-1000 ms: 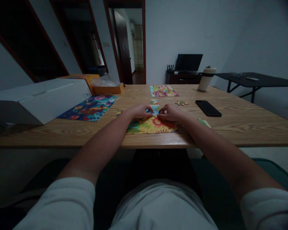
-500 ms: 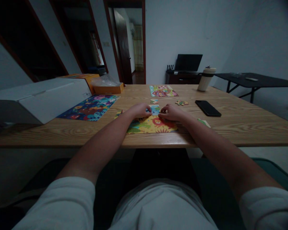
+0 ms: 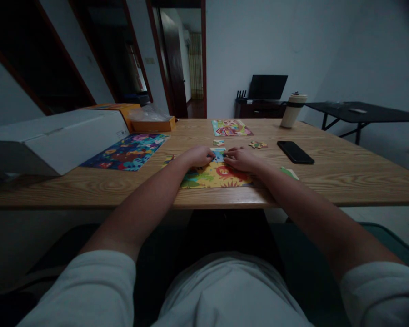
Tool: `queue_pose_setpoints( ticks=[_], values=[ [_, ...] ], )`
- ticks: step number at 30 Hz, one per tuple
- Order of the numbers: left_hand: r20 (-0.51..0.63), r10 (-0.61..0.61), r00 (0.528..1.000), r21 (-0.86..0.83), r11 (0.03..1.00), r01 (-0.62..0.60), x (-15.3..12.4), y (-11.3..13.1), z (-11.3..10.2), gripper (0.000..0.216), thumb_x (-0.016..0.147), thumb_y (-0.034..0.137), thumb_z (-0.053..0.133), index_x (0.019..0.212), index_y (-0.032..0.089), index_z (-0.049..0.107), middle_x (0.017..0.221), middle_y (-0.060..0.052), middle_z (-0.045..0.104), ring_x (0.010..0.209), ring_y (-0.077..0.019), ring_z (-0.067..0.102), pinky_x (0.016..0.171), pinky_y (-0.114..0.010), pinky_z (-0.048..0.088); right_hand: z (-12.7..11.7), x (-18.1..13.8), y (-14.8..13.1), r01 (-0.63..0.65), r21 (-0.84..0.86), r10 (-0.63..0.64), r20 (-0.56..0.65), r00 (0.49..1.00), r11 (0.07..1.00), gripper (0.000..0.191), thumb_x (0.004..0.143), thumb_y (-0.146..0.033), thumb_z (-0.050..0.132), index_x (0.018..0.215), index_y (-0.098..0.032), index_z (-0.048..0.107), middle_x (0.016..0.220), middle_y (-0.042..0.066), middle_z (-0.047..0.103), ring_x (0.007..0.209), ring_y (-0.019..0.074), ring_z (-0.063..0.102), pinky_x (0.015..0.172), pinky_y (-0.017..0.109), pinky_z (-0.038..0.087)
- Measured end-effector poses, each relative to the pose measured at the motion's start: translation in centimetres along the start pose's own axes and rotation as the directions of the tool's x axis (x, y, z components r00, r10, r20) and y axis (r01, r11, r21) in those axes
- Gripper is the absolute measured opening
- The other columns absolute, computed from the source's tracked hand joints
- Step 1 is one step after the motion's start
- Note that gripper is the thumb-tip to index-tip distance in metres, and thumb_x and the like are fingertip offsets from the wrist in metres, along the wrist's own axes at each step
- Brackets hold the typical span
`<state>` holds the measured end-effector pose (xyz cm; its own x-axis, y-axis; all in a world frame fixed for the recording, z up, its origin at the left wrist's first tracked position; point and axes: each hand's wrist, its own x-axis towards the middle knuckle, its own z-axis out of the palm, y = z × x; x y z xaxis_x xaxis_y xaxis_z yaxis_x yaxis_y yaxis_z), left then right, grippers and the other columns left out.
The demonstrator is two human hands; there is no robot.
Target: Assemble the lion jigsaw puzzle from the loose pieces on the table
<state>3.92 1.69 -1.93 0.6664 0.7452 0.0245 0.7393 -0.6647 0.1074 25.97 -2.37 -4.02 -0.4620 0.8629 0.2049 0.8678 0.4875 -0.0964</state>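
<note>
A jigsaw puzzle with a yellow ground, a red lion and green plants lies partly assembled near the table's front edge. At its far side is a light-blue puzzle piece, between my two hands. My left hand is closed, its curled fingertips gripping the left edge of that piece. From the other side, my right hand has its fingertips and thumb on the right edge of the same piece. My hands cover part of the puzzle's upper edge. A small loose piece lies just beyond.
More loose pieces and a green-and-white piece lie to the right, near a black phone. A tumbler stands farther back. Behind are a farm picture, a dark-blue picture, a white box and an orange tray.
My right hand's fingers have flattened and reached slightly farther over the blue piece's right edge. The left hand has hardly moved. The view has tipped very slightly.
</note>
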Motion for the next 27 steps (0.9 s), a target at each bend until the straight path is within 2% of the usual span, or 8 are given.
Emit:
queue_pose_setpoints(
  ticks=[6, 14, 20, 22, 27],
  values=[
    [-0.031, -0.050, 0.998, -0.031, 0.998, 0.050, -0.3, -0.1, -0.6, 0.040, 0.086, 0.021, 0.056, 0.122, 0.023, 0.073, 0.112, -0.007, 0.076, 0.103, -0.0211, 0.065, 0.090, -0.025, 0.046, -0.2, 0.1, -0.8, -0.095, -0.058, 0.095, -0.006, 0.996, 0.994, 0.048, 0.098, -0.051, 0.046, 0.120, -0.017, 0.072, 0.116, 0.015, 0.073, 0.110, 0.0311, 0.064, 0.096, 0.041, 0.044],
    [0.042, -0.111, 0.993, -0.089, 0.989, 0.114, -0.3, -0.3, -0.8, 0.042, 0.083, 0.018, 0.057, 0.121, 0.023, 0.075, 0.100, -0.007, 0.078, 0.085, -0.0190, 0.067, 0.080, -0.024, 0.048, -0.2, 0.3, -1.1, -0.019, -0.056, 0.019, 0.007, 1.000, 0.998, 0.042, 0.098, -0.044, 0.044, 0.111, -0.017, 0.073, 0.114, 0.014, 0.073, 0.105, 0.0278, 0.065, 0.095, 0.038, 0.044],
    [0.065, -0.126, 0.990, -0.093, 0.987, 0.132, -0.8, 0.5, -1.0, 0.047, 0.083, 0.014, 0.054, 0.124, 0.024, 0.073, 0.100, -0.005, 0.078, 0.076, -0.0170, 0.066, 0.072, -0.023, 0.047, -0.3, 0.4, -1.6, -0.091, -0.134, 0.094, 0.021, 0.995, 0.987, 0.042, 0.095, -0.044, 0.045, 0.108, -0.016, 0.073, 0.110, 0.016, 0.074, 0.100, 0.0288, 0.066, 0.087, 0.037, 0.046],
    [0.075, -0.125, 0.989, -0.093, 0.987, 0.132, -1.0, 0.8, -1.1, 0.050, 0.082, 0.013, 0.053, 0.126, 0.025, 0.072, 0.100, -0.004, 0.078, 0.073, -0.0162, 0.065, 0.070, -0.022, 0.046, -0.3, 0.4, -1.6, -0.108, -0.149, 0.115, 0.039, 0.993, 0.983, 0.042, 0.095, -0.044, 0.045, 0.109, -0.016, 0.073, 0.112, 0.016, 0.073, 0.101, 0.0294, 0.066, 0.087, 0.037, 0.045],
    [0.090, -0.119, 0.989, -0.085, 0.988, 0.127, -1.0, 0.6, -1.1, 0.054, 0.080, 0.011, 0.052, 0.128, 0.026, 0.071, 0.096, -0.004, 0.078, 0.067, -0.0160, 0.063, 0.066, -0.024, 0.046, -0.2, 0.4, -1.4, -0.027, -0.141, 0.033, 0.041, 0.999, 0.990, 0.043, 0.098, -0.043, 0.041, 0.114, -0.016, 0.071, 0.117, 0.016, 0.072, 0.108, 0.0288, 0.064, 0.096, 0.037, 0.042]
  ],
)
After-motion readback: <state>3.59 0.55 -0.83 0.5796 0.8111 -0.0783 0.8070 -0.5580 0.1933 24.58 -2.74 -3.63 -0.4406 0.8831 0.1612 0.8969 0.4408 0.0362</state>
